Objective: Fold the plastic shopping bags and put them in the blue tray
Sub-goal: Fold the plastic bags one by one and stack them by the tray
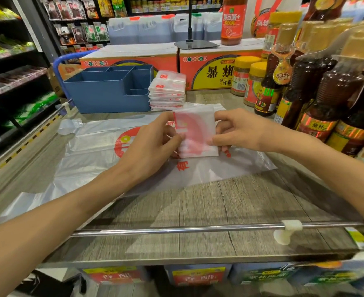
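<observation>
1. Head view: the left hand [155, 138] pinches the left edge of a folded plastic bag [196, 133], thumb on top and fingers curled beneath.
2. The right hand [236, 131] grips the bag's right edge the same way; the small white-and-red square sits between both hands, above the middle of the shelf.
3. Under it, an unfolded plastic bag [87, 159] lies flat on the wood-grain shelf [230, 202], spreading to the left.
4. The blue tray [108, 93] stands far left, its compartments showing no bags.
5. A stack of folded bags [167, 91] sits just right of the tray, touching it.
6. Sauce bottles [326, 91] crowd the right side.
</observation>
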